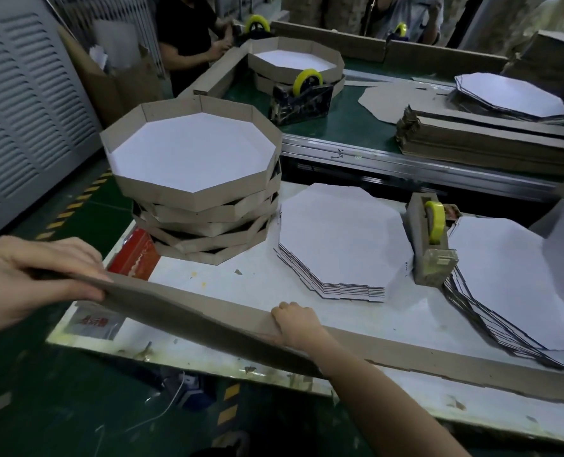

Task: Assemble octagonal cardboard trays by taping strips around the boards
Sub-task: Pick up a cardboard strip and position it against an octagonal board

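Note:
A long brown cardboard strip (191,316) runs across the near edge of the white table (405,315). My left hand (39,275) grips its left end, off the table's left side. My right hand (295,323) holds the strip near its middle, fingers curled over its top edge. A pile of flat white octagonal boards (340,239) lies in the table's middle. A stack of finished octagonal trays (194,166) stands at the back left. A tape dispenser (434,239) with yellow tape sits right of the boards.
A second fanned pile of white boards (511,285) lies at the right. Behind, a green bench (356,103) carries another dispenser (302,97), more trays (295,62), bundled strips (491,140) and boards. Other people work at the far side. A red packet (135,255) sits by the tray stack.

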A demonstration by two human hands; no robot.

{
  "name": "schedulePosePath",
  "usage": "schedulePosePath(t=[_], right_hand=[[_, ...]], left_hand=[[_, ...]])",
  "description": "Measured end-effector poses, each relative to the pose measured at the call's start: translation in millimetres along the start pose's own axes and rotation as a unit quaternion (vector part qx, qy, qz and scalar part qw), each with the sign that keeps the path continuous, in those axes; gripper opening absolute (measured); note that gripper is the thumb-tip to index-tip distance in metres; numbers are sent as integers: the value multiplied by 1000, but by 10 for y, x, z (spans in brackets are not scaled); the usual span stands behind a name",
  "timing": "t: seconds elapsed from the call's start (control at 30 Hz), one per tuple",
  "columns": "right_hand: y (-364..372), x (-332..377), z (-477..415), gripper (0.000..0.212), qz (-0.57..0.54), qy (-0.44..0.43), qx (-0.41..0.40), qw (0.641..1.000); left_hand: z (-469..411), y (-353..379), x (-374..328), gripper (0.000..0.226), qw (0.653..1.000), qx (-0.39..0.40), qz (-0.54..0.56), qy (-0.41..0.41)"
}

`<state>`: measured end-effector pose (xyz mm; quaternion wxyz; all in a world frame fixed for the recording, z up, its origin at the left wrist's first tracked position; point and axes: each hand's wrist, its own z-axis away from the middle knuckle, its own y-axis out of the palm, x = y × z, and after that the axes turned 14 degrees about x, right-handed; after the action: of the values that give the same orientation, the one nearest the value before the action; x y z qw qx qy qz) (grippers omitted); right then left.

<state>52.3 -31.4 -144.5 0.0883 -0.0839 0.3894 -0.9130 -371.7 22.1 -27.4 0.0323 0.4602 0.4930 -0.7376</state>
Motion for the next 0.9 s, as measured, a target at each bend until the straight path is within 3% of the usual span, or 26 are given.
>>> schedulePosePath(t=[0.1,0.3,0.43,0.77,0.9], right_hand=[[-21,-41,-26,42,-12,0,-8,1000],[-37,-68,-73,30,-47,-9,-15,999],[-24,-87,-104,26,-56,-4,-10,998],[10,-110,-124,42,-84,-13,-7,996],[-25,-71,-92,56,-121,-12,-64,991]], left_hand=[[-42,-9,-165,28,1000,-27,12,2],[-131,53,-692,24,987,-19,68,147],[-164,63,-891,22,983,-6,83,165],[-163,79,-943,21,982,-6,89,165],[-140,91,-935,20,982,-3,90,168]])
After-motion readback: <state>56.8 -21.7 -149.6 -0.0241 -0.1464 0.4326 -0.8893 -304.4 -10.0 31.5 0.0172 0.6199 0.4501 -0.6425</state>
